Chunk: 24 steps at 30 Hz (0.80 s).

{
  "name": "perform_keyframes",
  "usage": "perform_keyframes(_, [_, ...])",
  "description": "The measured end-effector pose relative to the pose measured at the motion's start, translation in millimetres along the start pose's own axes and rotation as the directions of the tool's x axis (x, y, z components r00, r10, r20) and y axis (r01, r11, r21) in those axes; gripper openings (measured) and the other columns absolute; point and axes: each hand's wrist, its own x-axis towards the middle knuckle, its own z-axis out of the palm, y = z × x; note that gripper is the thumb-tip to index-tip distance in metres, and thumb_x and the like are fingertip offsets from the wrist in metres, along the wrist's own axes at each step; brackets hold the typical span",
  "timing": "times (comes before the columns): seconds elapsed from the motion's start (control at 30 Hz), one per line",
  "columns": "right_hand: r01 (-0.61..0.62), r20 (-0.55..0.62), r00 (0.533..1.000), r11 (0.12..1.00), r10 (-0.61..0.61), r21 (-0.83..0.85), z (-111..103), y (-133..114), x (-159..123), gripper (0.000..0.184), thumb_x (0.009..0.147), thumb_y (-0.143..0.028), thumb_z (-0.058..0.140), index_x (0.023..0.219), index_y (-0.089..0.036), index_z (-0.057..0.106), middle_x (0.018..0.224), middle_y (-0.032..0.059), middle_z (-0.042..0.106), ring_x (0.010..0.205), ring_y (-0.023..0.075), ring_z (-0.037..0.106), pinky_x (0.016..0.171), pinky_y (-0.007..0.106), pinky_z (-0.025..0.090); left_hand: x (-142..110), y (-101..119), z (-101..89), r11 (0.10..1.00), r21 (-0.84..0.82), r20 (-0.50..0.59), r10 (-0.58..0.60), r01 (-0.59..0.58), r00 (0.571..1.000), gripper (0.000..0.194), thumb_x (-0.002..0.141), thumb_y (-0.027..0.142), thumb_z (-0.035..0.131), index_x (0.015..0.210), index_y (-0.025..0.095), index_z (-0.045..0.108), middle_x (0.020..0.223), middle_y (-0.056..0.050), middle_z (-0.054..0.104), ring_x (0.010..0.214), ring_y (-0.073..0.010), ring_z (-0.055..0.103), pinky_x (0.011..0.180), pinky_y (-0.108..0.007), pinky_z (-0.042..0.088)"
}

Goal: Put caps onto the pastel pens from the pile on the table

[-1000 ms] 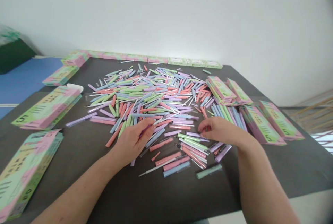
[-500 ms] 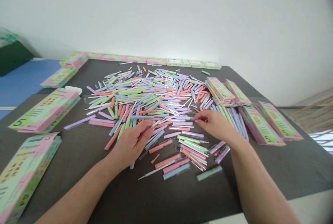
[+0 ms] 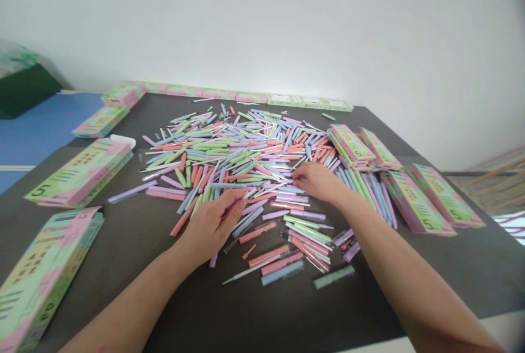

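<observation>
While right hand (image 3: 318, 182) curls on pile (image 3: 246, 145), hold unclear, left hand (image 3: 212, 227) pinches slim pen (image 3: 241, 198) pointing up-right.

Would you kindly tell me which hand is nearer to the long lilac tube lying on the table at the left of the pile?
The left hand is nearer: it lies to the right of the lilac tube, at the near edge of the pile. The right hand is much farther to the tube's right, across the pile.

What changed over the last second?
The right hand moved left, further over the pile of pastel pen-like sticks; no clear grasp or release. The left hand stayed at the pile's near edge, and the pink-and-green boxes stayed put.
</observation>
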Motion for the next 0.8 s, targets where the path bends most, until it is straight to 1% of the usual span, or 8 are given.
perform_keyframes(0.17, [-0.018, 0.062, 0.998, 0.997, 0.013, 0.079, -7, 1, -10, 0.01, 0.077, -0.018, 0.061, 0.079, -0.014, 0.069, 0.08, 0.0075, 0.067, 0.075, 0.0189, 0.06, 0.069, 0.027, 0.042, -1, 1, -1.2, 1.0, -0.009, -0.005, -0.008, 0.008, 1.0, 0.029, 0.097, 0.036, 0.04, 0.107, 0.018, 0.06, 0.07, 0.003, 0.06, 0.059, -0.0113, 0.052, 0.058, -0.022, 0.038])
perform_keyframes(0.33, [-0.064, 0.093, 0.995, 0.965, 0.042, 0.254, -10, 3, -23, 0.012, 0.084, -0.024, 0.055, 0.086, -0.015, 0.062, 0.077, 0.0027, 0.065, 0.067, 0.0128, 0.058, 0.061, 0.023, 0.042, 0, 3, -2.6, 1.0, -0.009, -0.007, -0.004, 0.004, 1.0, 0.03, 0.097, 0.037, 0.039, 0.107, 0.018, 0.061, 0.071, 0.003, 0.06, 0.06, -0.0116, 0.053, 0.057, -0.021, 0.039])
perform_keyframes(0.4, [-0.097, 0.117, 0.992, 0.896, 0.05, 0.433, -9, 5, -26, 0.016, 0.084, -0.03, 0.054, 0.088, -0.015, 0.059, 0.073, 0.0007, 0.062, 0.062, 0.0114, 0.055, 0.058, 0.022, 0.042, 0, 4, -2.9, 1.0, -0.008, 0.001, -0.006, 0.006, 1.0, 0.03, 0.097, 0.036, 0.039, 0.107, 0.018, 0.061, 0.073, 0.002, 0.062, 0.06, -0.0115, 0.053, 0.057, -0.021, 0.039])
perform_keyframes(0.5, [-0.125, 0.129, 0.991, 0.676, 0.045, 0.727, -6, 6, -29, 0.022, 0.082, -0.035, 0.058, 0.091, -0.016, 0.057, 0.074, -0.0001, 0.061, 0.062, 0.0113, 0.055, 0.06, 0.023, 0.044, 1, 4, -2.4, 1.0, -0.019, 0.001, -0.003, 0.003, 1.0, 0.029, 0.097, 0.034, 0.04, 0.107, 0.017, 0.061, 0.072, 0.002, 0.062, 0.06, -0.011, 0.053, 0.058, -0.021, 0.04])
perform_keyframes(0.6, [-0.115, 0.094, 0.993, 0.579, 0.067, 0.807, -5, 4, -30, 0.024, 0.08, -0.034, 0.059, 0.096, -0.016, 0.057, 0.08, 0.0011, 0.063, 0.066, 0.0118, 0.057, 0.065, 0.025, 0.047, 0, 3, -1.7, 1.0, -0.024, -0.01, 0.006, -0.006, 1.0, 0.029, 0.097, 0.033, 0.04, 0.108, 0.017, 0.061, 0.072, 0.002, 0.062, 0.06, -0.0112, 0.052, 0.058, -0.021, 0.039])
perform_keyframes(0.67, [-0.129, 0.055, 0.99, 0.675, 0.13, 0.726, -4, 2, -30, 0.024, 0.081, -0.032, 0.058, 0.097, -0.015, 0.059, 0.077, 0.0011, 0.063, 0.063, 0.0119, 0.056, 0.06, 0.024, 0.045, 0, 3, -1.8, 1.0, -0.021, 0.002, 0.01, -0.01, 1.0, 0.029, 0.097, 0.033, 0.04, 0.108, 0.017, 0.061, 0.072, 0.002, 0.061, 0.059, -0.0113, 0.052, 0.057, -0.021, 0.038])
perform_keyframes(0.73, [-0.156, -0.015, 0.981, 0.828, 0.195, 0.538, -3, 1, -28, 0.02, 0.082, -0.029, 0.056, 0.095, -0.015, 0.062, 0.075, 0.0017, 0.064, 0.062, 0.0127, 0.056, 0.058, 0.024, 0.043, 0, 4, -2.2, 1.0, -0.019, 0.007, 0.014, -0.014, 1.0, 0.028, 0.097, 0.034, 0.04, 0.107, 0.017, 0.061, 0.071, 0.003, 0.06, 0.058, -0.0109, 0.05, 0.056, -0.021, 0.037])
perform_keyframes(0.8, [-0.177, -0.078, 0.973, 0.915, 0.219, 0.363, 0, 1, -25, 0.015, 0.082, -0.024, 0.056, 0.091, -0.016, 0.064, 0.077, 0.0029, 0.067, 0.066, 0.014, 0.058, 0.063, 0.025, 0.043, 0, 4, -2.7, 1.0, -0.018, 0.008, 0.014, -0.014, 1.0, 0.028, 0.097, 0.034, 0.04, 0.107, 0.018, 0.06, 0.071, 0.003, 0.059, 0.057, -0.0104, 0.049, 0.056, -0.021, 0.036])
